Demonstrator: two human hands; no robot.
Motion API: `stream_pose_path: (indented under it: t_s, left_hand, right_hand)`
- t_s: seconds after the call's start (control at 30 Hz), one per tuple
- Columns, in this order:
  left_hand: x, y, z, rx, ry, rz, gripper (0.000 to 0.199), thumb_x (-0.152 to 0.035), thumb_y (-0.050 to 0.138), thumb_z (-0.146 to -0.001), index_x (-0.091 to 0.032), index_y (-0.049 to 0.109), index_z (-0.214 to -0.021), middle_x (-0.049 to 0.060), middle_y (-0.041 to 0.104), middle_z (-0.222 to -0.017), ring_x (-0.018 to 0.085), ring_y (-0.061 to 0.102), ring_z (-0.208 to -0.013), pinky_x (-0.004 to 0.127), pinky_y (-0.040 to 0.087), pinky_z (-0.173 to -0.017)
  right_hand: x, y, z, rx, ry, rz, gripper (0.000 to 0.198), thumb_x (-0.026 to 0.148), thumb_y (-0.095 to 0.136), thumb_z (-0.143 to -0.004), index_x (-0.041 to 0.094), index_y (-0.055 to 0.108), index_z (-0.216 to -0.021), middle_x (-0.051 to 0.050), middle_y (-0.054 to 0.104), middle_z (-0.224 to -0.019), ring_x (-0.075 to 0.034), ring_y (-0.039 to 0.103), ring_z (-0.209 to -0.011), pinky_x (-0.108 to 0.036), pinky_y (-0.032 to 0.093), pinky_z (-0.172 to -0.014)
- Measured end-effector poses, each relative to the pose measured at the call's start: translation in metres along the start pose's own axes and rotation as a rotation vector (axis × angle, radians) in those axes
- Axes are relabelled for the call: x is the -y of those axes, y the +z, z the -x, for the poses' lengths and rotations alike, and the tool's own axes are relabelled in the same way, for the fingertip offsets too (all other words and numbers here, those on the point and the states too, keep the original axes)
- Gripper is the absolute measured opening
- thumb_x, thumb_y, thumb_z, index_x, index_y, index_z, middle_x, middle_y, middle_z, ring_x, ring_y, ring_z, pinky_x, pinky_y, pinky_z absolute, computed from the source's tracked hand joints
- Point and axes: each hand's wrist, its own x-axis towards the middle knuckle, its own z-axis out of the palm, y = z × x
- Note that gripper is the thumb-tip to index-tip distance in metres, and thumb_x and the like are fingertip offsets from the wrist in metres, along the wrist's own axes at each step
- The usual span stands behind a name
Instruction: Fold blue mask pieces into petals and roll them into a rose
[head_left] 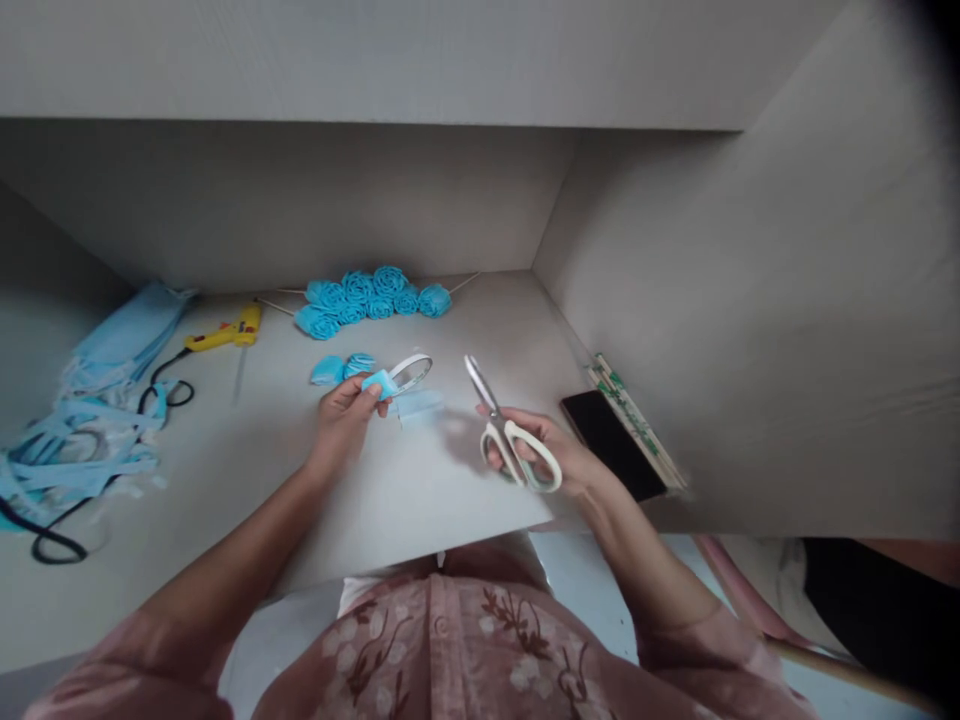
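My left hand [349,402] pinches a small folded light-blue piece of fabric [379,383] between thumb and fingers. A thin white strip [421,360] curves out from it in a loop. My right hand [544,440] has its fingers through the cream handles of a pair of scissors [491,400]. The blades point up and away from me and look closed, apart from the fabric. Below the loop, a flat light-blue scrap [420,405] lies on the table. Just beyond my left hand are two small blue folded pieces [328,370].
Blue rosettes [379,295], some on thin sticks, lie along the back wall. A yellow glue gun [229,330] with a black cord lies left, beside stacked blue masks [124,335] and a heap of cut strips [90,445]. A black phone [611,440] and green-white packets [630,405] lie right.
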Motion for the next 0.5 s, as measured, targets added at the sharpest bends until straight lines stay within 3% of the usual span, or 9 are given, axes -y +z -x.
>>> stream_pose_path:
  t_s: [0.07,0.2,0.3,0.4,0.5]
  left_hand:
    - [0.000,0.000,0.000,-0.009,-0.031,0.026,0.025,-0.040,0.074,-0.076,-0.017,0.064,-0.069,0.000,0.060,-0.065,0.011,0.052,-0.061,0.026,0.041,-0.063]
    - [0.001,0.001,0.000,-0.001,-0.045,0.024,0.025,-0.040,0.075,-0.074,-0.017,0.065,-0.071,0.000,0.061,-0.069,0.009,0.050,-0.056,0.025,0.040,-0.059]
    - [-0.001,0.002,0.003,0.024,-0.006,-0.022,0.025,-0.040,0.074,-0.076,-0.018,0.064,-0.070,-0.001,0.061,-0.071,0.009,0.050,-0.054,0.026,0.040,-0.058]
    - [-0.005,0.004,0.005,0.051,0.063,-0.116,0.026,-0.038,0.071,-0.079,-0.018,0.062,-0.065,0.000,0.059,-0.068,0.012,0.054,-0.063,0.026,0.043,-0.063]
    - [-0.008,0.006,0.006,0.061,0.096,-0.174,0.028,-0.038,0.071,-0.079,-0.019,0.061,-0.061,0.001,0.058,-0.068,0.015,0.057,-0.071,0.027,0.044,-0.067]
  right_hand:
    - [-0.011,0.011,0.000,0.061,0.060,-0.162,0.077,0.065,0.071,-0.073,0.018,0.057,-0.131,-0.007,0.071,-0.081,-0.016,0.066,-0.063,-0.028,0.052,-0.058]
    - [-0.026,0.029,-0.001,-0.014,0.041,-0.304,0.061,0.061,0.072,-0.075,0.018,0.064,-0.119,0.000,0.065,-0.068,-0.011,0.059,-0.053,-0.026,0.052,-0.055]
    - [-0.026,0.033,-0.001,-0.122,-0.081,-0.246,0.053,0.060,0.069,-0.079,0.021,0.062,-0.115,0.004,0.059,-0.061,-0.010,0.055,-0.052,-0.026,0.052,-0.056]
    - [-0.022,0.031,0.003,-0.251,-0.217,-0.046,0.046,0.056,0.068,-0.082,0.024,0.059,-0.114,0.005,0.059,-0.062,-0.010,0.055,-0.053,-0.024,0.050,-0.055]
    - [-0.016,0.028,0.007,-0.275,-0.216,-0.031,0.053,0.058,0.073,-0.076,0.025,0.057,-0.114,0.001,0.065,-0.072,-0.013,0.061,-0.062,-0.024,0.050,-0.055]
